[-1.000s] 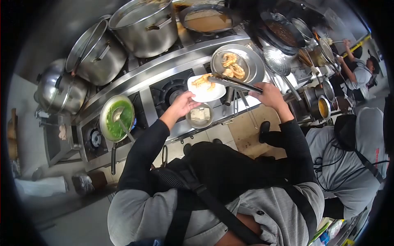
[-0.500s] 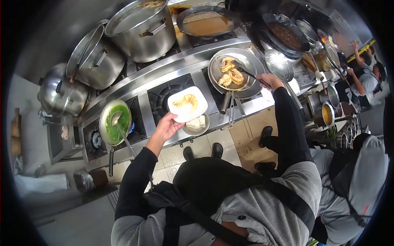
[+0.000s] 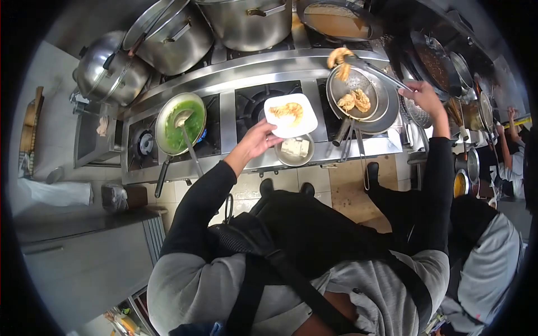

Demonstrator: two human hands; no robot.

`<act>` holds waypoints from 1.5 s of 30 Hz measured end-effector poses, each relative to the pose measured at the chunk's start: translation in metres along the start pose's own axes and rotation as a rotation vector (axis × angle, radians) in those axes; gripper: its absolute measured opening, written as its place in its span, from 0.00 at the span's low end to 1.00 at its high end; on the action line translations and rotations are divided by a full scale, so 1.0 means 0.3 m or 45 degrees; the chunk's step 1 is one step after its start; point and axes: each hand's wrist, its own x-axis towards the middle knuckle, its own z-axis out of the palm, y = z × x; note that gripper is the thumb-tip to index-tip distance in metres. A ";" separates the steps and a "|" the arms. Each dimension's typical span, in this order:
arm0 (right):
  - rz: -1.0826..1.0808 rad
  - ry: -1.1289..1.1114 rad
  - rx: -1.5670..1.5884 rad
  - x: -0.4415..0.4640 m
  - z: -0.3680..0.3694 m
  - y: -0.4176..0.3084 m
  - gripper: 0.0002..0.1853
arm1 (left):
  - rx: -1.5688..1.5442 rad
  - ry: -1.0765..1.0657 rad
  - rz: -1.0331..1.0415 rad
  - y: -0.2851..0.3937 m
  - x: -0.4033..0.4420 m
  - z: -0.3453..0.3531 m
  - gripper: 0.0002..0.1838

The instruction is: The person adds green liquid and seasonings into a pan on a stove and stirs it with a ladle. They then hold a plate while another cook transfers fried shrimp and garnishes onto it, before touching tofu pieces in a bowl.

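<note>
My left hand (image 3: 259, 141) grips the edge of a square white dish (image 3: 309, 124), on which lies an orange cooked prawn (image 3: 287, 111). My right hand (image 3: 425, 102) is closed round metal tongs (image 3: 382, 74). At their tips hangs another orange prawn (image 3: 339, 57), above the far rim of a round wire strainer (image 3: 338, 88). More prawns (image 3: 355, 101) lie inside the strainer, which rests over a pan (image 3: 388, 115) on the right burner. Below the dish stands a metal bowl (image 3: 291, 162) with white blocks (image 3: 295, 147) in it.
On the left burner, over a blue flame, a pan (image 3: 159, 134) holds green liquid and a ladle (image 3: 182, 119). Large steel pots (image 3: 179, 50) line the back, beside a wide pan of brown liquid (image 3: 336, 22). At right stands another person (image 3: 487, 252); others work farther off.
With the tongs, my right hand has lifted a prawn from the strainer up to its far side. The view has shifted, while my left hand still carries the dish.
</note>
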 end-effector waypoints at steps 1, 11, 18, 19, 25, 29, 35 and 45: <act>-0.103 -0.055 -0.057 -0.038 -0.044 -0.119 0.29 | -0.020 -0.040 -0.009 0.008 0.012 0.011 0.27; -0.381 -0.246 -0.810 -0.164 0.057 -0.659 0.21 | 0.117 -0.238 -0.061 0.024 0.080 0.090 0.29; -0.423 -0.099 -0.618 -0.145 0.026 -0.531 0.25 | 0.025 -0.195 -0.096 -0.009 0.077 0.056 0.30; -0.268 -0.169 -0.520 -0.125 -0.003 -0.450 0.24 | 0.003 -0.201 -0.085 -0.008 0.071 0.050 0.28; 0.722 -0.507 0.287 -0.249 0.028 0.053 0.27 | 0.025 -0.102 0.037 -0.015 0.068 -0.049 0.28; 1.075 -0.724 0.724 -0.342 0.212 0.264 0.28 | 0.023 -0.047 0.060 0.011 0.043 -0.035 0.30; 1.213 -0.654 0.996 -0.298 0.418 0.245 0.31 | -0.001 -0.049 0.026 -0.007 0.062 -0.010 0.31; 1.177 -0.188 1.118 -0.251 0.616 0.166 0.25 | 0.025 -0.071 0.047 -0.029 0.041 0.009 0.31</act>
